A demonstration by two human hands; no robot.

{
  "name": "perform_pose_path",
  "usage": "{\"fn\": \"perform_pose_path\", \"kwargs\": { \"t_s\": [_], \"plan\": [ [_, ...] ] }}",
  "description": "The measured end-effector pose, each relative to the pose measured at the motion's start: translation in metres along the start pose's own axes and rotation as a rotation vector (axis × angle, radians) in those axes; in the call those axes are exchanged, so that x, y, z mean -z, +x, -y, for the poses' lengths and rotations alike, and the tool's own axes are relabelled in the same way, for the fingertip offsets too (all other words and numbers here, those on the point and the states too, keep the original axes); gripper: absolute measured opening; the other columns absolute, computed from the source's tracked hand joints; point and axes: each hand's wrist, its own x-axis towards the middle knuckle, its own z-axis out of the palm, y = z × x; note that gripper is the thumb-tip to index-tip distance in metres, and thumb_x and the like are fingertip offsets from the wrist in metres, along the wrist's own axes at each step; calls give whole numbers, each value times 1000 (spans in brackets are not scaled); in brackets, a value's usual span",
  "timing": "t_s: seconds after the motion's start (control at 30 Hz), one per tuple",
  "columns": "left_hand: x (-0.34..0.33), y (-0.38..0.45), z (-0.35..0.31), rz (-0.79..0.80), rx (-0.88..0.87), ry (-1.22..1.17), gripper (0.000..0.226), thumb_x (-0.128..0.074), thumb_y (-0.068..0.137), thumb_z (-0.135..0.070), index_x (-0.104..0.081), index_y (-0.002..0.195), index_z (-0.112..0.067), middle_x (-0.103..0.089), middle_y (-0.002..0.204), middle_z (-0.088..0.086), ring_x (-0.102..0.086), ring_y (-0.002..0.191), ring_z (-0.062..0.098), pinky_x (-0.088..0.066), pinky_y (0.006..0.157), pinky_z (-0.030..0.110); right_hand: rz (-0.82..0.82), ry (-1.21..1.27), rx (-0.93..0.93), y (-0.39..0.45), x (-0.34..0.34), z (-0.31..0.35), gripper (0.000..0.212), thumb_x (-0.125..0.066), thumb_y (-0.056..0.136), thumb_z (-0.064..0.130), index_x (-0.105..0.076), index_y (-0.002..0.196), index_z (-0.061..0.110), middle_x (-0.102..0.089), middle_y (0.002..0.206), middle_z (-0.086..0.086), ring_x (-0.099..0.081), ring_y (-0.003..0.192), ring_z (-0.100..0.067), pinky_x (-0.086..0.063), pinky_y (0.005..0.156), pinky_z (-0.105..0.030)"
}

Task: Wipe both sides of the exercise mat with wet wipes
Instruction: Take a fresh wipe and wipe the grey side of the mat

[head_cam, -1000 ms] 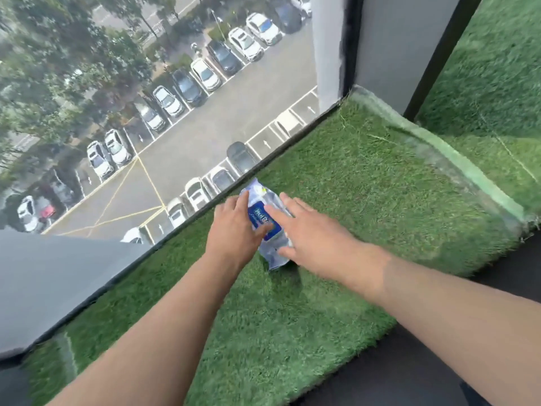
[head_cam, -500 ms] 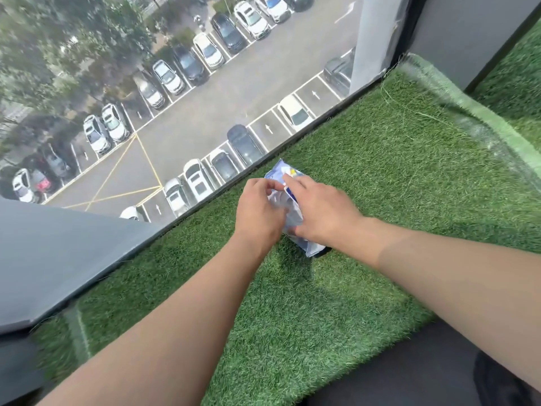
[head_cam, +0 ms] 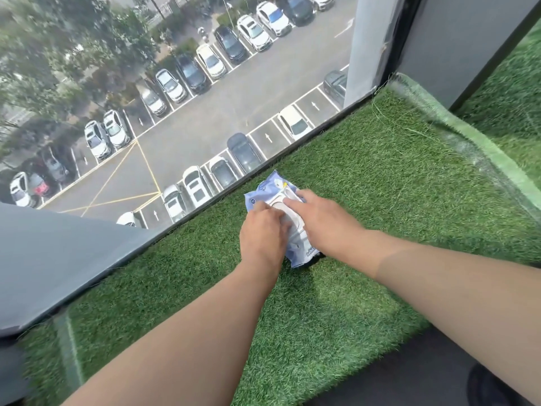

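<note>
Wipes pack [head_cam: 279, 197], pale blue with a white lid, lies on the green turf [head_cam: 366, 186] just beside the window [head_cam: 175, 112]. Both hands cover its middle and near half, so only the far end and a near corner show; its print is unreadable. The pack sits under and between the hands. Left hand [head_cam: 263, 234]: grip curled onto the pack's left side and lid. Right hand [head_cam: 325, 222]: fingers fairly straight, resting on the lid's right edge.
</note>
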Motion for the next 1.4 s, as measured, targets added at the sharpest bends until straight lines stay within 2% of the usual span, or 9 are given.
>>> {"fn": "perform_pose_path", "kwargs": {
  "t_s": [0.3,0.6,0.73,0.83,0.93,1.0,1.07,1.23,1.4],
  "plan": [
    [-4,12,-6,-6,27,42,24,-51,95,-22,-67,78,-15,-46,73,-4,-51,63,21,-39,56,32,-68,-155,-45,15,-12,16,63,-77,91,21,-43,144,26,-46,143,-8,-58,118,-29,-54,91,-44],
    [17,-1,9,194,-216,56,15,-53,93,-20,-56,101,-7,-53,97,7,-45,89,21,-45,86,37,-69,-213,-72,17,-17,23,58,-78,88,17,-52,140,27,-51,134,-5,-57,117,-24,-55,89,-38],
    [62,-24,12,36,-229,-144,15,-35,100,-26,-46,95,-16,-47,98,-2,-46,85,15,-45,79,27,-11,-214,-97,18,-13,28,59,-86,84,24,-55,134,23,-51,136,-6,-57,117,-24,-58,90,-38],
    [88,-29,11,-25,-228,-200,9,-44,104,-14,-44,97,-18,-50,112,-1,-50,97,14,-44,84,27,-16,-118,-88,12,-3,34,93,-93,75,36,-44,152,18,-23,166,-10,-40,144,-31,-46,113,-47],
    [115,-39,5,-26,-196,-231,9,-44,105,-18,-42,97,-22,-51,126,-1,-51,107,12,-44,87,25,-97,94,43,-20,23,48,138,-86,76,55,15,167,32,32,171,1,12,162,-26,-3,133,-50],
    [142,-52,-6,-42,-227,-253,6,-42,106,-23,-42,100,-24,-53,130,-3,-53,110,11,-48,88,29,-124,274,86,-55,47,62,137,-86,79,50,22,162,44,35,168,17,-1,162,-20,-20,130,-45],
    [177,-69,-22,-50,-249,-293,5,-41,107,-26,-42,101,-27,-55,131,-5,-55,112,10,-51,89,34,-155,457,78,-95,73,76,127,-84,84,41,15,161,53,21,168,32,-30,154,-9,-45,115,-37],
    [277,-135,-83,-77,-343,-372,4,-44,107,-26,-46,103,-25,-60,101,-9,-58,85,11,-47,71,33,-372,774,228,-196,139,106,75,-69,96,45,-31,160,46,-44,160,26,-45,144,3,-41,116,-23],
    [358,-225,-160,-133,-322,-439,5,-52,103,-25,-48,104,-29,-60,88,-12,-60,79,12,-50,72,33,-473,852,272,-302,211,120,47,-75,91,29,-69,136,42,-75,120,23,-73,105,-3,-54,84,-15]
  ]
}}
